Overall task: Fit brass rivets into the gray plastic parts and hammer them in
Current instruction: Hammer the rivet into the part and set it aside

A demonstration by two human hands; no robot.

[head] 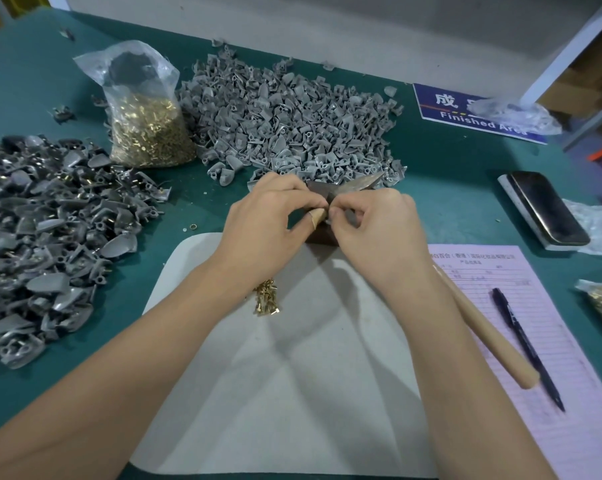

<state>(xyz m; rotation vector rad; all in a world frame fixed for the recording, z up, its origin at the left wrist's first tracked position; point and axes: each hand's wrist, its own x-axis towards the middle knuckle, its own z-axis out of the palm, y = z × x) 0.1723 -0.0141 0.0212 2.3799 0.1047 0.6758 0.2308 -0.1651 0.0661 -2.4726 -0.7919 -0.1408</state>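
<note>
Two hands meet over a dark block [322, 233] at the far edge of the white mat [285, 375]. The left hand [268, 220] and right hand [372, 223] both have fingers curled, tips pressed together at one spot between them, apparently pinching a gray plastic part and a rivet; the piece itself is hidden by the fingertips, so I cannot tell which hand holds which. A tan guard covers the left thumb [317, 216], likely protection against hammer slips.

Judgement: fitting step, rivet going into the part over the block, which serves as an anvil.

Supplies are laid within reach:
- loose brass rivets [266, 299] on the mat, just under the left wrist
- pile of bare gray parts [285, 116] straight ahead
- bag of rivets [147, 129] left of that pile
- darker pile at far left [43, 230] showing brass glints, probably finished pieces

A hammer lies to the right, its wooden handle [489, 334] across the pink form [534, 327], head hidden by the right hand; placed for a quick right-hand pickup. A pen [528, 348] and phone [548, 209] sit further right.
</note>
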